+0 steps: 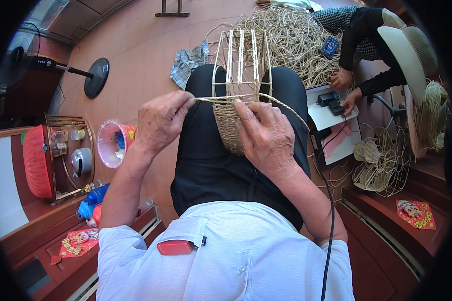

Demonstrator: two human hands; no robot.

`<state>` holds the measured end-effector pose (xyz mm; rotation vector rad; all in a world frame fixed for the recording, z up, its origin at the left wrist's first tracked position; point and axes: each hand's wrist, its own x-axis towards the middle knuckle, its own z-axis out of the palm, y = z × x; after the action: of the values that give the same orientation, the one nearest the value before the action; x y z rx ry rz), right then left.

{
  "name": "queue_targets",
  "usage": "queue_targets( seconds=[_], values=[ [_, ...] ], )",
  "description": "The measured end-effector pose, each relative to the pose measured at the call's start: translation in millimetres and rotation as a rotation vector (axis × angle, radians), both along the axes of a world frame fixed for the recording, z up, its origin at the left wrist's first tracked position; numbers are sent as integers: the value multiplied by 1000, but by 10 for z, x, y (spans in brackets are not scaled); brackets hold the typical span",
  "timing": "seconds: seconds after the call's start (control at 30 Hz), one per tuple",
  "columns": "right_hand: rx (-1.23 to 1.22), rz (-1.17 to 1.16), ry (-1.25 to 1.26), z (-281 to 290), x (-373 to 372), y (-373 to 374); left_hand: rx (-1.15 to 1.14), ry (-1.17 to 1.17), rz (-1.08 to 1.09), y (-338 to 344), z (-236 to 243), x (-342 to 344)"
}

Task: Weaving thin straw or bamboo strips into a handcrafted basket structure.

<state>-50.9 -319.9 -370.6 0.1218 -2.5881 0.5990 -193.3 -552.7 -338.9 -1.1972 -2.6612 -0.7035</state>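
In the head view, the half-woven basket (225, 128) sits on the person's lap (201, 168) between the two knees, with its bare bars (241, 55) poking out past the lap's far edge. The left hand (161, 119) pinches a thin rope (204, 100) and holds it out straight, while the right hand (267, 131) rests its fingers on the woven part's far edge. The rope might go slack if either hand slips, and too hard a tug could bend the thin bars.

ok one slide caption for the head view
Left hand holds cord taut; right hand touches a partly woven frame.
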Motion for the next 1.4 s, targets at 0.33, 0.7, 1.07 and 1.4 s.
queue_targets(
  seconds=[0.33, 0.7, 1.07, 1.4],
  values=[
    [148, -6, -127, 113, -20, -132, -82, 564, -161, 754, 684, -748],
    [30, -8, -192, 175, -126, -88, 357, -237, 159, 653, 243, 310],
    [-125, -28, -250, 174, -228, -107, 329, -361, 244, 968, -120, 518],
    [-163, 6, -175, 140, -195, -103, 323, -271, 253, 902, -118, 556]
  ],
)
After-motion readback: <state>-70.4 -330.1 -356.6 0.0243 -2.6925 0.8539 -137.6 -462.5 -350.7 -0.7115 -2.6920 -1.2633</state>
